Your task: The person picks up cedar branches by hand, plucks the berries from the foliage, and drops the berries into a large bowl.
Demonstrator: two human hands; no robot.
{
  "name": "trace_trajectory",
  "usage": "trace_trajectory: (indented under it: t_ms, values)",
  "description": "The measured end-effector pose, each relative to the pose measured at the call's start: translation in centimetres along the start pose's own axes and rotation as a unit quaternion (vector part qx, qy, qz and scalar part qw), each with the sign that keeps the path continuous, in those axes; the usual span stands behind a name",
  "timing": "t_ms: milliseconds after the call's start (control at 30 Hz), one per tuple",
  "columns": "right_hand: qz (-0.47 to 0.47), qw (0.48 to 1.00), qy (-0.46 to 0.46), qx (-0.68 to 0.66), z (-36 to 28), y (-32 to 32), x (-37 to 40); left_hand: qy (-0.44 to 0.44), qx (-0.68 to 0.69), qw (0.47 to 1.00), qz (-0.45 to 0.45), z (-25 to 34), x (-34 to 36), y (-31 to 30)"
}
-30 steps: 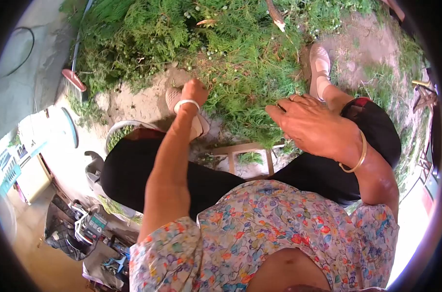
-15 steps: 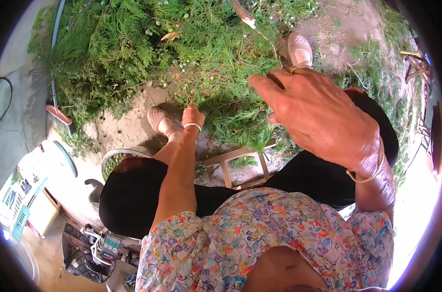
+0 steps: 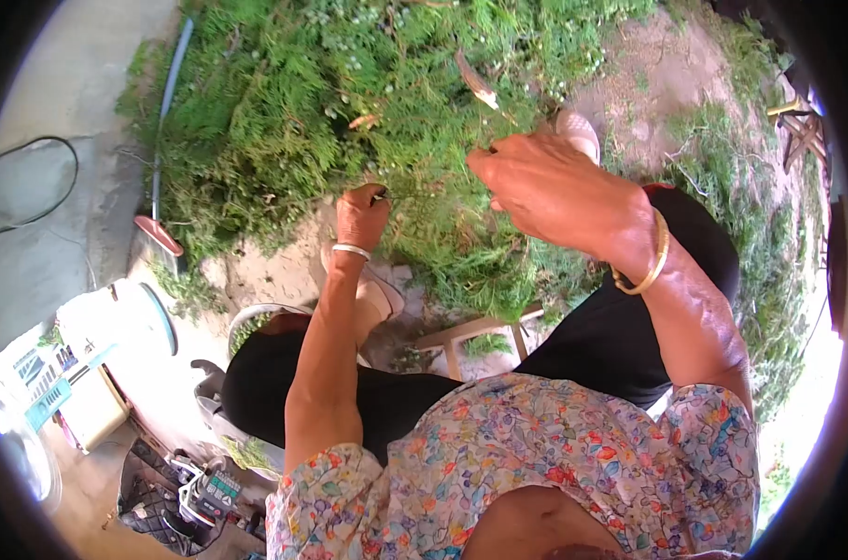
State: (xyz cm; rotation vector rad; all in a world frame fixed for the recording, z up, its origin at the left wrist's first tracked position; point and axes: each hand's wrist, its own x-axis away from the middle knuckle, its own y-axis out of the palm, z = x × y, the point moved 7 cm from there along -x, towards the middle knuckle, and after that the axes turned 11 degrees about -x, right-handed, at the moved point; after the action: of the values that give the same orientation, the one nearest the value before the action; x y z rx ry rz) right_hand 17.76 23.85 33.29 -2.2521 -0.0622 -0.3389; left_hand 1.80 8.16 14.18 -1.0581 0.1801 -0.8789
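My left hand [image 3: 361,222], with a pale bangle at the wrist, is closed in a fist above my left shoe. A thin evergreen sprig [image 3: 414,194] seems to run from this fist toward the right. My right hand [image 3: 559,196], wearing a gold-coloured bangle, is held higher, above the greenery, with its fingers bent together. What those fingers pinch, if anything, is hidden. Beneath and beyond both hands lies a large heap of cut evergreen branches [image 3: 284,121] with small pale cones. A thicker cut branch [image 3: 477,82] with a bare end rests on the heap.
A low wooden stool frame [image 3: 480,329] is between my legs. By my left knee stands a round tub [image 3: 240,329] with greenery inside. A long-handled brush [image 3: 159,233] leans at the left. A dark quilted bag [image 3: 148,485] sits at lower left; wooden legs [image 3: 802,140] show at far right.
My right hand has moved away from the camera, down toward the heap and the left hand. The left hand has shifted slightly forward. The whole view has shifted a little.
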Motion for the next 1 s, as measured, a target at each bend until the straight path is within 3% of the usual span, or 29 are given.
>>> trace_trajectory:
  t_ms: [67, 167, 233, 267, 333, 367, 400, 433, 467, 533, 600, 767, 1000]
  values:
    - [-0.004, 1.000, 0.007, 0.009, 0.0, 0.2, -0.3, 0.063, 0.015, 0.996, 0.058, 3.5, 0.4, -4.6]
    - [0.072, 0.997, -0.018, -0.017, 0.0, -0.1, -0.8, 0.123, -0.013, 0.988, 0.087, 10.1, 2.7, -11.7]
    - [0.174, 0.978, -0.095, -0.056, -0.5, -1.0, -1.2, 0.180, 0.019, 0.973, 0.146, 13.3, 4.6, -15.4]
    - [0.183, 0.977, -0.102, -0.052, -0.8, -1.3, -1.7, 0.186, 0.014, 0.970, 0.155, 14.3, 5.2, -16.7]
    - [0.341, 0.920, -0.192, -0.020, -3.0, -3.7, -1.3, 0.228, 0.032, 0.957, 0.174, 15.9, 6.6, -18.6]
    - [0.344, 0.918, -0.198, -0.016, -3.5, -4.5, -1.2, 0.226, 0.077, 0.954, 0.184, 16.1, 6.9, -18.9]
    - [0.237, 0.957, -0.133, -0.104, -3.4, -4.8, -1.9, 0.228, 0.077, 0.952, 0.191, 16.4, 7.0, -19.0]
    - [0.122, 0.972, -0.063, -0.190, -3.2, -4.0, -2.5, 0.159, 0.161, 0.961, 0.159, 15.6, 6.5, -18.9]
    - [0.120, 0.973, -0.067, -0.185, -3.4, -3.6, -2.7, 0.090, 0.246, 0.957, 0.125, 14.8, 6.2, -18.4]
    - [0.194, 0.923, -0.099, -0.316, -3.2, -3.8, -2.7, 0.041, 0.331, 0.937, 0.109, 14.4, 5.7, -17.8]
    - [0.206, 0.936, -0.085, -0.273, -3.2, -4.0, -2.6, 0.044, 0.434, 0.899, 0.046, 14.5, 5.3, -16.8]
    - [0.249, 0.946, -0.104, -0.181, -3.1, -4.2, -2.6, 0.087, 0.320, 0.939, 0.089, 14.7, 5.1, -16.7]
    - [0.298, 0.940, -0.126, -0.108, -3.5, -3.9, -2.3, 0.039, 0.367, 0.926, 0.074, 13.9, 5.3, -18.4]
